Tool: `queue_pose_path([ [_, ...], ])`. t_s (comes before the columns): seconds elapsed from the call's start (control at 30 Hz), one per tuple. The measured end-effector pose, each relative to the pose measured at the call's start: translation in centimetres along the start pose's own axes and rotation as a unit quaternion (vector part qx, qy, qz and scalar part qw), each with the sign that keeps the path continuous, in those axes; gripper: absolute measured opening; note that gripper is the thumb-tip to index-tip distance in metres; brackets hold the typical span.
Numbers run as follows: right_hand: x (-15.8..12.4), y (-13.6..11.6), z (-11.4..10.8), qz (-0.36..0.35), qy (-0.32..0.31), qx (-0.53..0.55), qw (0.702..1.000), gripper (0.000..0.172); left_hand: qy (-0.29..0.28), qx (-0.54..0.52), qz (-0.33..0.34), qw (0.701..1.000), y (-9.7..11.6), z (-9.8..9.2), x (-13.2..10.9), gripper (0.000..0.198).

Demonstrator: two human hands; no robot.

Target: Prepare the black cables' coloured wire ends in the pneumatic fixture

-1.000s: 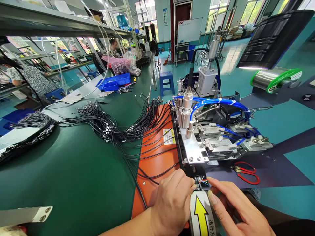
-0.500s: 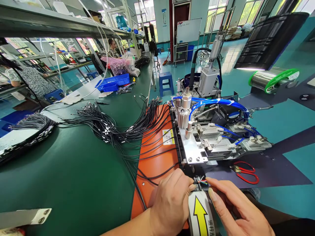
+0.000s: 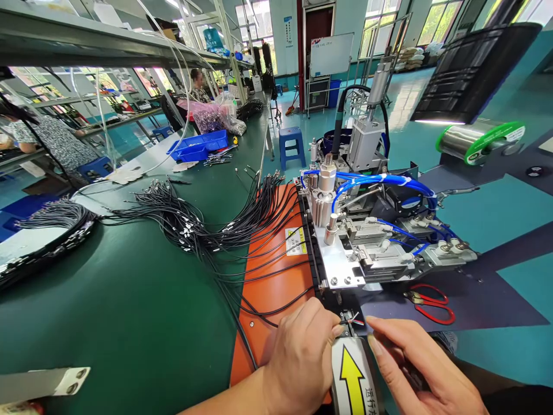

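My left hand [image 3: 302, 351] is closed in a pinch on a black cable, just above a narrow metal track. Thin coloured wires [image 3: 356, 321], red, white and blue among them, fan out to the right from the cable's stripped end. Beside the wire tips, my right hand [image 3: 419, 363] has its thumb and index finger apart, with nothing visible between them. Below both hands lies a white plate [image 3: 353, 380] with a yellow arrow. The machine [image 3: 341, 253], with metal cylinders and blue air tubes, stands directly beyond the fingers.
Many black cables [image 3: 194, 225] spread over the green mat [image 3: 129, 323] and orange panel [image 3: 276, 288]. Red-handled cutters [image 3: 432, 302] lie right of the machine. A solder wire spool [image 3: 479, 141] and black lamp [image 3: 475, 75] are farther right. Blue trays [image 3: 199, 145] sit at the back.
My right hand has shifted slightly right, and its fingertips have drawn back from the wires. The wires' spread looks different. My left hand keeps its pinch on the cable.
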State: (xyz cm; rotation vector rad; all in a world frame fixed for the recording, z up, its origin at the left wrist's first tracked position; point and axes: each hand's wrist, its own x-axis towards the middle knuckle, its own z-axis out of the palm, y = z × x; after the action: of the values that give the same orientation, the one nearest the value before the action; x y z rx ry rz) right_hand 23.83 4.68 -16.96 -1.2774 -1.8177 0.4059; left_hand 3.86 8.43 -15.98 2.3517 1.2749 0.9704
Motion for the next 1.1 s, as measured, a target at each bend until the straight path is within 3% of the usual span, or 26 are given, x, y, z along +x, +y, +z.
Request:
queue_pose_path([
  [0.37, 0.0, 0.1, 0.0, 0.026, -0.014, 0.002, 1.0, 0.029, 0.002, 0.0, 0.002, 1.0, 0.1, 0.1, 0.2, 0.018],
  [0.63, 0.2, 0.0, -0.1, 0.004, -0.015, 0.005, 1.0, 0.033, -0.001, 0.001, -0.001, 1.0, -0.2, 0.1, 0.0, 0.018],
  [1.1, 0.8, -0.1, 1.3, 0.015, -0.006, -0.003, 1.0, 0.008, -0.005, -0.009, 0.002, 1.0, 0.1, -0.1, 0.1, 0.019],
])
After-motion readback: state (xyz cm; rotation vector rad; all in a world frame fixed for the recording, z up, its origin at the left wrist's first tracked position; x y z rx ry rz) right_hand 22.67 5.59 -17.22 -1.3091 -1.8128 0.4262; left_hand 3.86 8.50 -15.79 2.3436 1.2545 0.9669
